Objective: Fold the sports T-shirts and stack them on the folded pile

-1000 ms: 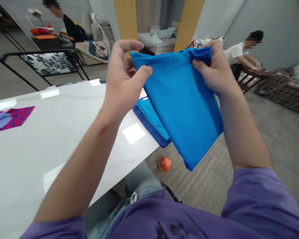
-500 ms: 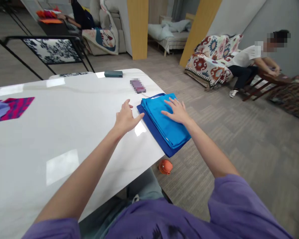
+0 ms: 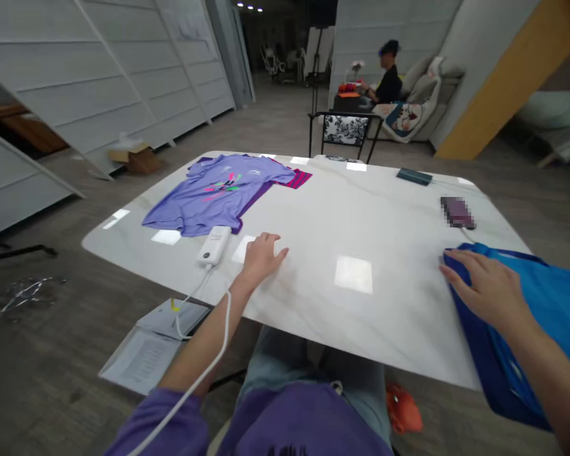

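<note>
My left hand (image 3: 263, 256) hovers over or rests on the white table (image 3: 361, 228), fingers loosely bent and apart, holding nothing. Just left of it is a white power bank (image 3: 215, 246) with a white cable. Beyond lies a lavender T-shirt (image 3: 223, 190), spread out with its printed front up, over darker purple and red-striped clothing (image 3: 300, 180). At the right edge, my right hand (image 3: 487, 288) lies over folded blue clothes (image 3: 558, 304), a bright blue piece on a dark blue one. Its fingers are stretched out, gripping nothing I can see.
A dark case (image 3: 414, 177) and a phone (image 3: 457, 212) lie at the table's far right. Behind the table stands a chair (image 3: 346, 130); farther back a person (image 3: 388, 79) sits by a sofa. An orange object (image 3: 403, 408) and an open box (image 3: 147, 354) are below the near edge.
My view has swung left, bringing the lavender T-shirt and power bank into sight. My left hand has moved left, away from the blue clothes; my right hand stays at them.
</note>
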`<control>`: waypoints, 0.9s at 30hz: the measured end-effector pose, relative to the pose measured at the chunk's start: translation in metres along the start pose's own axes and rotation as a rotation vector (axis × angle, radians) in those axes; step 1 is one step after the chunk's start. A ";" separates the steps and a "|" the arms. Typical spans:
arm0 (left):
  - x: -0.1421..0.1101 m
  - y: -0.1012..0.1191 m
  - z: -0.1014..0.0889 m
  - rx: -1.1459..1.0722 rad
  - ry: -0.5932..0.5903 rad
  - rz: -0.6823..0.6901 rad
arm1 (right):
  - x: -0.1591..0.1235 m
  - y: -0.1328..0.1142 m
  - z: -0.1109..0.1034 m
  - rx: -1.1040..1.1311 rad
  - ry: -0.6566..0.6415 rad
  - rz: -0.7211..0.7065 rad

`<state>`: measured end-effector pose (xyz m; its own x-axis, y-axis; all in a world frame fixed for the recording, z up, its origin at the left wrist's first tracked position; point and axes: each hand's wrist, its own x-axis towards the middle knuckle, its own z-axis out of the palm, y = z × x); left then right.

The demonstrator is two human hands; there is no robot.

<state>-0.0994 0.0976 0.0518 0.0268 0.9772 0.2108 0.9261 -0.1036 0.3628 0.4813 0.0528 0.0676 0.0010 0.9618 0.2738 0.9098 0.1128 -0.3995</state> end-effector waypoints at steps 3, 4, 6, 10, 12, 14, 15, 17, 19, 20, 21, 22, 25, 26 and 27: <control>0.006 -0.057 -0.022 0.067 0.066 -0.104 | 0.049 -0.082 0.051 -0.019 -0.083 -0.176; 0.012 -0.073 -0.027 0.085 0.083 -0.138 | 0.068 -0.106 0.072 0.000 -0.149 -0.218; 0.028 -0.098 -0.032 0.118 0.102 -0.204 | 0.110 -0.151 0.118 0.051 -0.268 -0.273; 0.064 -0.132 -0.031 0.171 0.099 -0.299 | 0.206 -0.226 0.211 0.128 -0.401 -0.333; 0.077 -0.143 -0.029 0.195 0.090 -0.341 | 0.257 -0.260 0.251 0.122 -0.412 -0.340; 0.085 -0.152 -0.028 0.220 0.081 -0.392 | 0.307 -0.293 0.284 0.110 -0.383 -0.313; 0.088 -0.156 -0.027 0.231 0.074 -0.414 | 0.331 -0.309 0.299 0.109 -0.358 -0.292; 0.091 -0.164 -0.026 0.248 0.056 -0.438 | 0.374 -0.337 0.325 0.120 -0.297 -0.241; 0.093 -0.169 -0.027 0.260 0.038 -0.441 | 0.410 -0.359 0.348 0.135 -0.233 -0.190; 0.094 -0.171 -0.028 0.261 0.035 -0.439 | 0.425 -0.368 0.358 0.138 -0.206 -0.159; 0.094 -0.172 -0.029 0.257 0.040 -0.435 | 0.438 -0.375 0.368 0.133 -0.188 -0.122; 0.094 -0.172 -0.030 0.248 0.053 -0.427 | 0.449 -0.380 0.376 0.113 -0.184 -0.087; 0.095 -0.169 -0.037 0.193 0.125 -0.376 | 0.475 -0.388 0.396 0.020 -0.209 -0.046; 0.095 -0.167 -0.039 0.177 0.152 -0.356 | 0.483 -0.389 0.400 0.000 -0.216 -0.074; 0.094 -0.166 -0.041 0.166 0.176 -0.336 | 0.490 -0.389 0.404 -0.008 -0.219 -0.112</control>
<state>-0.2662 0.1993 0.0492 -0.3386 0.9033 0.2634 0.9210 0.2608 0.2895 -0.0398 0.5806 0.0037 -0.1898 0.9745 0.1193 0.9024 0.2210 -0.3700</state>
